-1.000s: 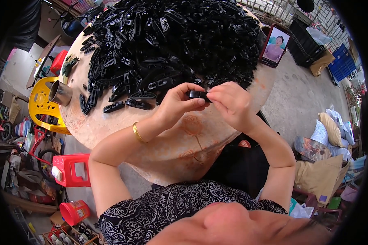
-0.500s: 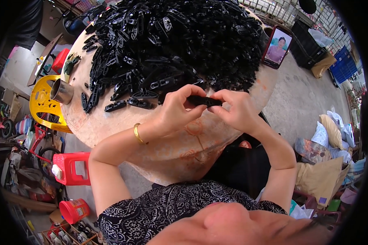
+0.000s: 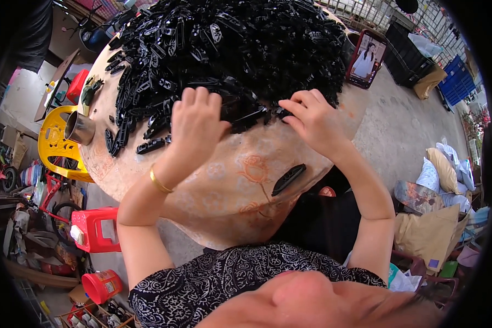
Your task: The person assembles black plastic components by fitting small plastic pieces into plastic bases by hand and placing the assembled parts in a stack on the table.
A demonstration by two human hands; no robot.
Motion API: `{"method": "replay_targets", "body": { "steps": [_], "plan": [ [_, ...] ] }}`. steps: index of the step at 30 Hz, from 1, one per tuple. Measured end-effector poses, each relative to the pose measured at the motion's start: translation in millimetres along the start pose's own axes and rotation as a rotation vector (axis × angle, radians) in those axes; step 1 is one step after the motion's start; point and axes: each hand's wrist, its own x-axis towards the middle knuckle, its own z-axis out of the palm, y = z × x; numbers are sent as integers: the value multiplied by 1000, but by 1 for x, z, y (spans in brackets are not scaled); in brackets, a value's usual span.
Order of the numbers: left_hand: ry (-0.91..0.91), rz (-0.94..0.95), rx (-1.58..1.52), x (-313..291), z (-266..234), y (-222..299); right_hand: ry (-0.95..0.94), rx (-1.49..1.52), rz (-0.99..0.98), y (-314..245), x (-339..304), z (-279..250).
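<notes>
Nearest us: one slim, pointed black piece [image 3: 288, 180], glossy, plastic-looking, boat-shaped, lying diagonally close to the table's near right edge, touched by neither hand. Under it, the table [image 3: 213, 186] wears a pale, creased cover with orange flower print, drooping over the curved near edge. Bare cover spreads between that piece and the pile, so we count this as the widest open room.

Next, two hands. Left hand [image 3: 198, 123], one smooth gold-coloured bangle [image 3: 159, 183] on its wrist: palm down over the pile's near edge, fingers extended, thumb out. Right hand [image 3: 314, 120]: fingers bent, thumb apart, tips at the pile's near right fringe. We can't tell whether either grasps anything.

Beyond: the pile [image 3: 246, 49], shiny black, jagged, slotted pieces, too many to count, filling the far side. Left of it, one brushed-metal cup [image 3: 80, 127] by the rim; right, one upright phone [image 3: 366, 59], screen lit, past a narrow bare strip.
</notes>
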Motion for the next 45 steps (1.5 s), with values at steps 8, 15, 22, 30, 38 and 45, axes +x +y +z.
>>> {"method": "replay_targets", "body": {
  "steps": [8, 15, 22, 30, 38, 45],
  "plan": [
    [-77, 49, -128, 4, 7, -19, -152, -362, -89, -2, 7, 22],
    [36, -40, -611, 3, 13, -2, -15, -91, -53, 7, 6, 14],
    [-393, -135, -1163, -8, 30, 21, -118, -39, 97, 12, -1, 0],
    [-582, -367, -1463, -10, 38, 28, 99, 7, 36, 17, 0, 7],
    [-531, -435, -1582, -12, 41, 28, 9, 584, 200, -14, 1, -8],
    [-505, -469, -1631, -12, 41, 30, -18, 482, -38, -25, 0, -3]
  ]
}}
